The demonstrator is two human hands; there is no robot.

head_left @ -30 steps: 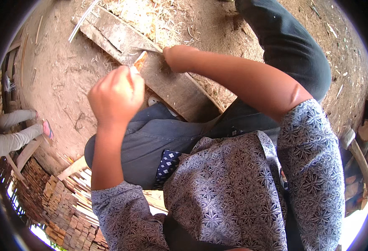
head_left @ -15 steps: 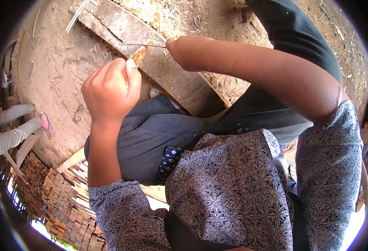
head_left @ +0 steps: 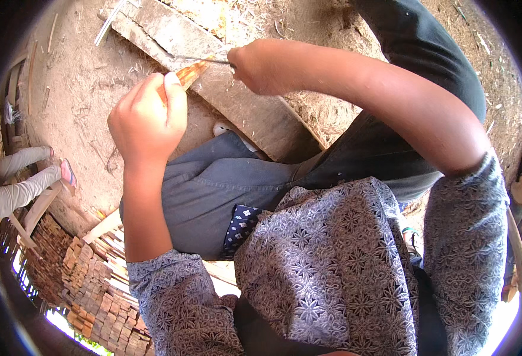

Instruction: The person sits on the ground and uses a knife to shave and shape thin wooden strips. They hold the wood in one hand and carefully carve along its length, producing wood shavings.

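Observation:
My left hand (head_left: 148, 118) is closed round a short, orange-brown piece of wood (head_left: 192, 72), its pointed end sticking out past my thumb. In my closed right hand (head_left: 258, 66) is a knife; its thin blade (head_left: 204, 59) points left and lies across the tip of the wood. My fingers hide the knife's handle. Both hands are held above a weathered wooden plank (head_left: 246, 110) that lies slantwise on the ground.
Pale shavings (head_left: 243, 18) are strewn beyond the plank. Thin light strips (head_left: 109, 22) lie at its far left end. At the left, another person's legs (head_left: 26, 172) show, with a sandal (head_left: 67, 172). Stacked small wood blocks (head_left: 95, 291) fill the lower left.
My left hand has shifted slightly left and away from me with the wood, which now shows a broader face. The right hand has moved a little left and farther out with the knife.

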